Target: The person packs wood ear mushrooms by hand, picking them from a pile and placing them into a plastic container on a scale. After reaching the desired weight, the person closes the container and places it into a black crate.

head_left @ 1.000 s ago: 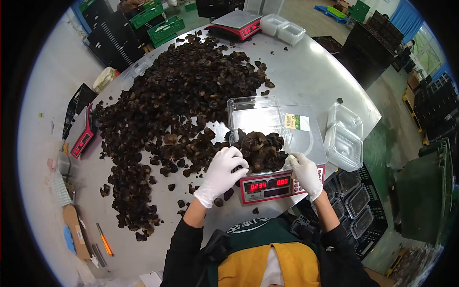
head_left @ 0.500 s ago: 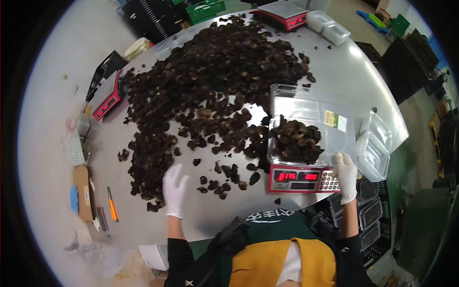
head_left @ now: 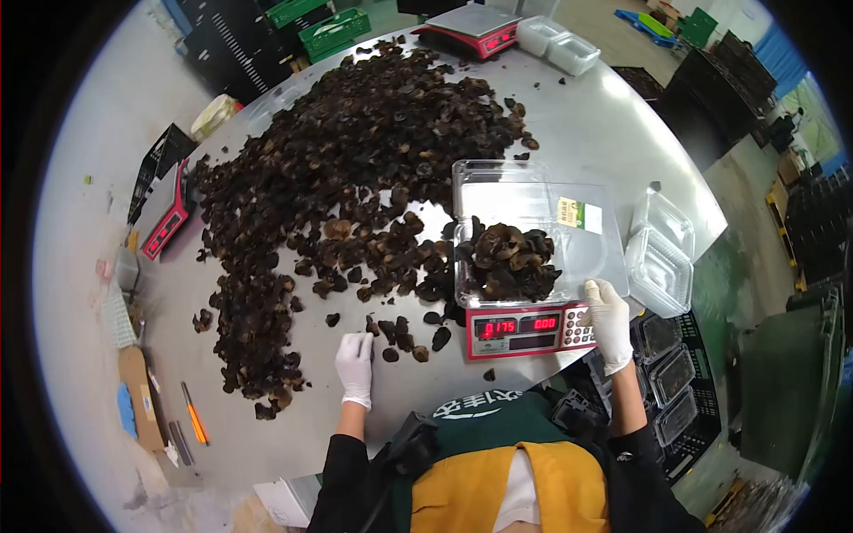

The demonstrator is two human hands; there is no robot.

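Left hand [head_left: 355, 368], white-gloved, lies low on the steel table [head_left: 613, 133], fingers straight and close together, palm down, nothing in it. Its fingertips point to twelve o'clock, just short of a few loose pieces [head_left: 402, 341] of dark fungus at its one o'clock. Over at three o'clock from there sits the red scale [head_left: 524, 332], its display lit in red digits, and on top of it the clear tray [head_left: 464, 266], heaped with dark fungus and its lid [head_left: 498, 188] thrown back flat toward twelve o'clock, a green-and-white label [head_left: 578, 214] showing on the plastic. Right hand [head_left: 609, 323], gloved too, rests at the scale's right front corner, at the tray's four o'clock, fingers curled; whether it pinches the tray's edge or only leans there, I cannot tell. The big heap [head_left: 373, 133] of fungus spreads from the tray's nine o'clock up to eleven o'clock across the table. A stack of empty trays [head_left: 662, 253] waits at the tray's three o'clock, near the table's rim. A second scale [head_left: 164, 213] sits far off at nine o'clock.
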